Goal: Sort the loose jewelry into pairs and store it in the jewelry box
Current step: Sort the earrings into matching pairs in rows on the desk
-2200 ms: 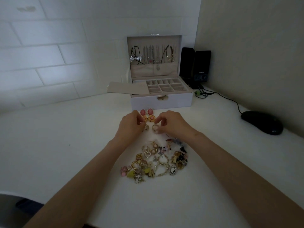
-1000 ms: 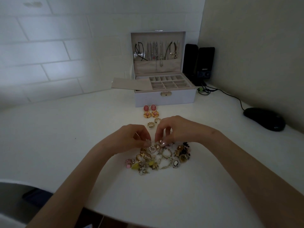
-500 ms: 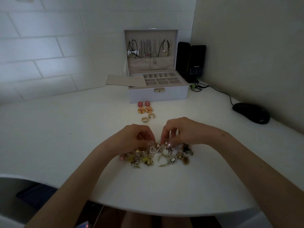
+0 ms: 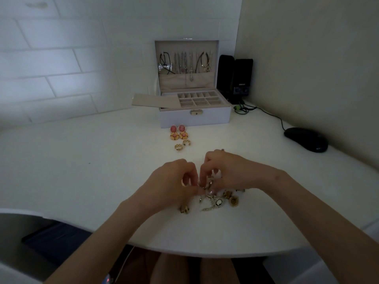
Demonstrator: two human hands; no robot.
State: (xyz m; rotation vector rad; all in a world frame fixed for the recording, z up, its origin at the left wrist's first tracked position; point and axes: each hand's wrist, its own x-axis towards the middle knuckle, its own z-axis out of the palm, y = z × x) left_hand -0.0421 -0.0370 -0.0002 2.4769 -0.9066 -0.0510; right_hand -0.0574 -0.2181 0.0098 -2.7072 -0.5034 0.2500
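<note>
Gold and pearly jewelry (image 4: 217, 200) is lying in a heap right under your fingertips, spilling out toward you from beneath both hands. Your left hand (image 4: 172, 181) is curling its fingers, thumb and forefinger pinching a small piece (image 4: 205, 187) at the top of the heap. Your right hand (image 4: 229, 173) is bending its fingers down onto the same spot, tips touching that piece; whether it is actually gripping, I cannot tell. Your two hands are nearly meeting over the white table (image 4: 82, 160).

Beyond your left hand, well apart from it, two pink earrings (image 4: 178, 132) are lying side by side, with two gold rings (image 4: 182, 144) lying just on your side of them. Past those, the box (image 4: 194, 117) is standing open, its lid upright with necklaces (image 4: 184, 62) hanging inside, and a flat flap (image 4: 153, 100) is jutting from its left side. Far to the right of your right hand a black mouse (image 4: 305, 139) is sitting, and speakers (image 4: 235, 76) are standing just beside the box.
</note>
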